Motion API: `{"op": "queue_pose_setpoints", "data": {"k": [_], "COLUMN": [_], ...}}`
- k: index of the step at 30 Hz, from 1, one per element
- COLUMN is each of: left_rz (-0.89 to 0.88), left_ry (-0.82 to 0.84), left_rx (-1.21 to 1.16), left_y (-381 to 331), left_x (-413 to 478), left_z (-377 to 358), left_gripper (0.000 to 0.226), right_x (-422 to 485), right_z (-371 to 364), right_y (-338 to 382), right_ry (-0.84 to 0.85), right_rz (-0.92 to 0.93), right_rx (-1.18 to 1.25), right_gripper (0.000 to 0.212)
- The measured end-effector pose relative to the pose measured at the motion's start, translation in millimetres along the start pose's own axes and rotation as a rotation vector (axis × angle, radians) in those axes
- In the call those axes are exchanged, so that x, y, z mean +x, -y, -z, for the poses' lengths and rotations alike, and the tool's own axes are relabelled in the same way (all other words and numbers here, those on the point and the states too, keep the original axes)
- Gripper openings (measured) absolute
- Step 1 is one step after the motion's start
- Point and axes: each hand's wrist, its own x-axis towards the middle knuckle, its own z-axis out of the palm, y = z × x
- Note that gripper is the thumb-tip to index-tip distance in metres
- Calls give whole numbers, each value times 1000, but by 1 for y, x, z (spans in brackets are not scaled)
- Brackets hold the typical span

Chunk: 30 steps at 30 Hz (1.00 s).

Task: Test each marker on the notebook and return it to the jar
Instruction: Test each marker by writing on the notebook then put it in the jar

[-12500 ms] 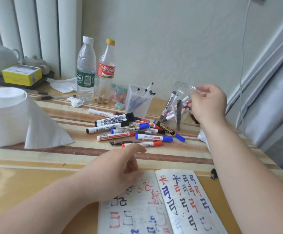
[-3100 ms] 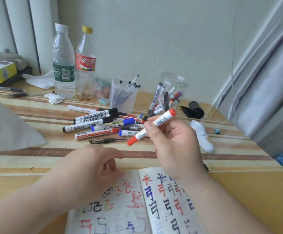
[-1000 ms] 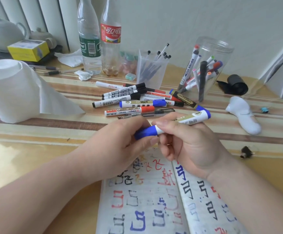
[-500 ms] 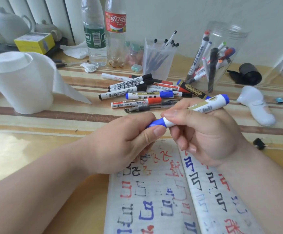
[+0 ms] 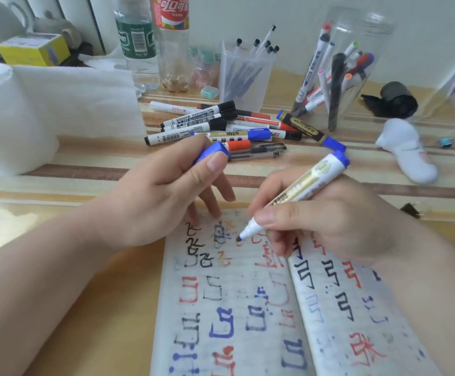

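An open notebook (image 5: 248, 308) covered in red, blue and black test marks lies at the table's near edge. My right hand (image 5: 326, 223) grips an uncapped blue marker (image 5: 296, 191), its tip down on the left page. My left hand (image 5: 164, 196) pinches the marker's blue cap (image 5: 211, 151) between thumb and forefinger, while its other fingers touch the top of the page. A pile of loose markers (image 5: 229, 126) lies beyond the hands. The clear jar (image 5: 340, 63), behind at the right, holds several markers.
A white paper roll (image 5: 17, 115) stands at the left. Two bottles (image 5: 153, 42), a clear pen holder (image 5: 245, 71), a yellow box (image 5: 33, 48) and teapots line the back. A black roll (image 5: 397, 100) and a white object (image 5: 408, 153) sit at the right.
The cap came off the blue marker and stays in my left hand. My right hand turned the marker tip-down and lowered it onto the notebook page.
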Motion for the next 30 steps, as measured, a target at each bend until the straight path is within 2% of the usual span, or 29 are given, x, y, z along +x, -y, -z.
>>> {"op": "queue_pose_setpoints", "data": {"k": [6,17,20,26,30], "left_rz": [-24,-151,-106,-64,-16], "left_ry": [0,-84,-3,80,116], "left_rx": [178,189,123,224,191], "left_y": [-3,-14,-12,-13,-13], "left_x": [-1,2,-1,0,-2], "left_z": [-5,-5,-6,-7,-8], "left_gripper": [51,36,50,44,48], "right_x": [0,0,-1,-2,-1], "right_z": [-4,-9,-12,-13,-13], "right_y": [1,9,10,9,7], "right_ry": [33,32,34,29,5], "right_rz": [-18,-51,-60,-69,-62], "right_rx": [-65,-127,-126,-130,-157], "right_gripper": [11,12,12,12,16]}}
